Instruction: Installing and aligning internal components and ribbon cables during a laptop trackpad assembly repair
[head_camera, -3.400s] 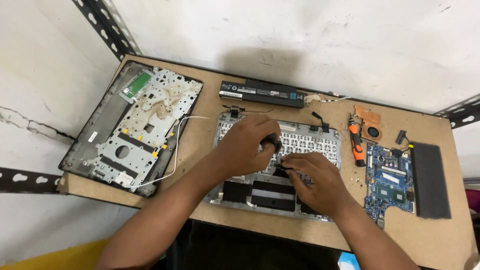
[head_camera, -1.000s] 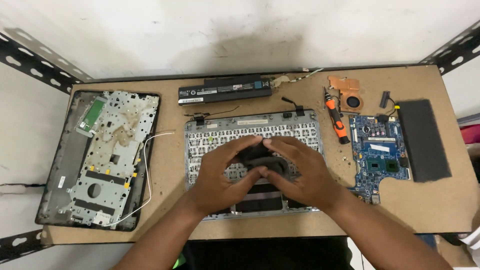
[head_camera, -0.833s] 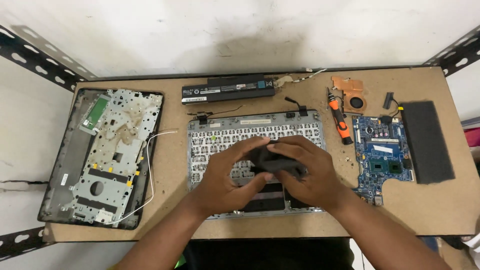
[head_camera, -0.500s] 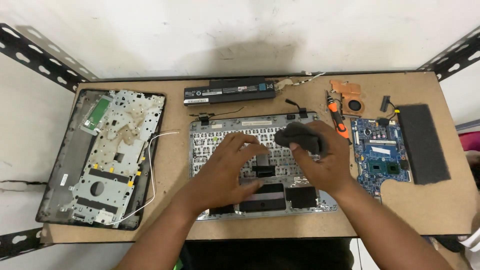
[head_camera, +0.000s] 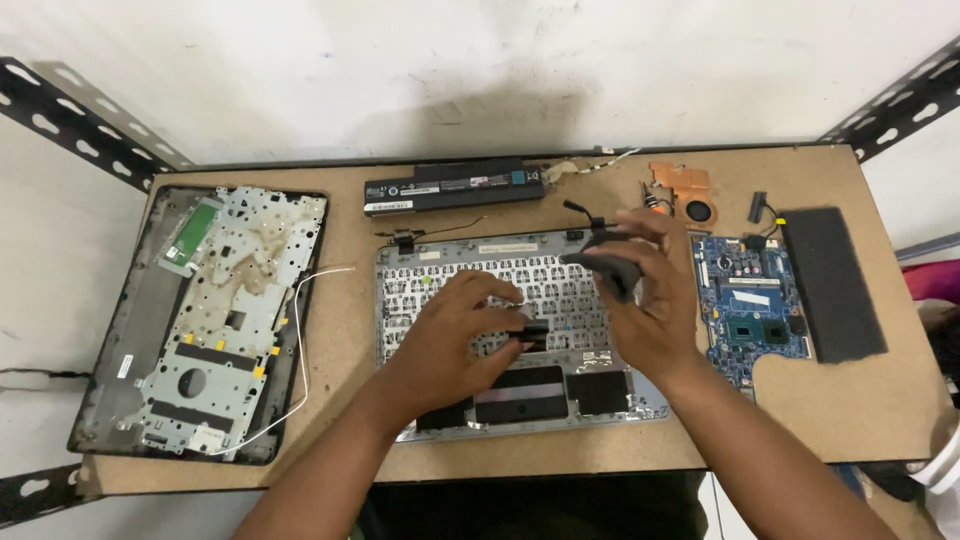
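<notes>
Dark part (head_camera: 612, 272) lifted off the chassis (head_camera: 520, 335) — in your right hand (head_camera: 655, 300).

Your right-hand fingers are curled shut around the dark part; it hangs clear above the chassis's upper right corner, its long axis running roughly left to right with a slight downward tilt. It sits just left of your right palm, so that hand is the nearer one by far. Your left hand (head_camera: 460, 335) lies flat on the chassis middle — fingers loosely spread, gripping nothing, tips against a small black block (head_camera: 530, 332). Outward: motherboard (head_camera: 748, 305) just right of the chassis, foam pad (head_camera: 832, 285) beyond it, battery (head_camera: 455, 187) behind, base cover (head_camera: 200, 320) well to the left, all on the table (head_camera: 850, 400).
</notes>
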